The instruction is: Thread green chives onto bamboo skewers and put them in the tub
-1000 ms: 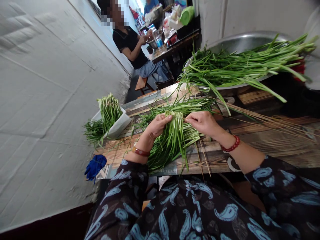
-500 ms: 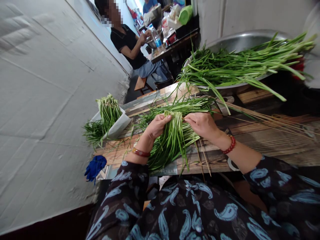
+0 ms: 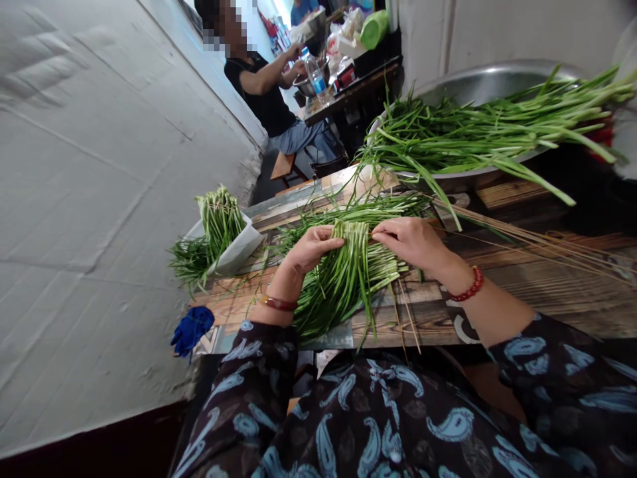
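Observation:
My left hand (image 3: 316,247) is closed, its thumb and fingers pinching the left edge of a flat row of garlic chives (image 3: 351,255). The pale stem ends are lined up at the top and the green leaves hang down toward me. At the right edge of the row, my right hand (image 3: 411,242) is closed in a pinch on the end of a thin skewer, mostly hidden by the stems and fingers. Beneath and behind the row lie more loose chives (image 3: 318,312) on the wooden table (image 3: 432,318).
Thin bamboo skewers (image 3: 527,236) lie at right; two more (image 3: 409,315) lie near the front edge. A large metal basin (image 3: 497,73) of chives stands behind. At left are a white container (image 3: 239,247) with a skewered bunch (image 3: 221,216) and blue gloves (image 3: 193,330). A person (image 3: 263,86) sits beyond.
My right hand has shifted slightly right, its fingers a little more raised, still at the row's edge. The left hand keeps its hold. In the background, the seated person's arm has lifted.

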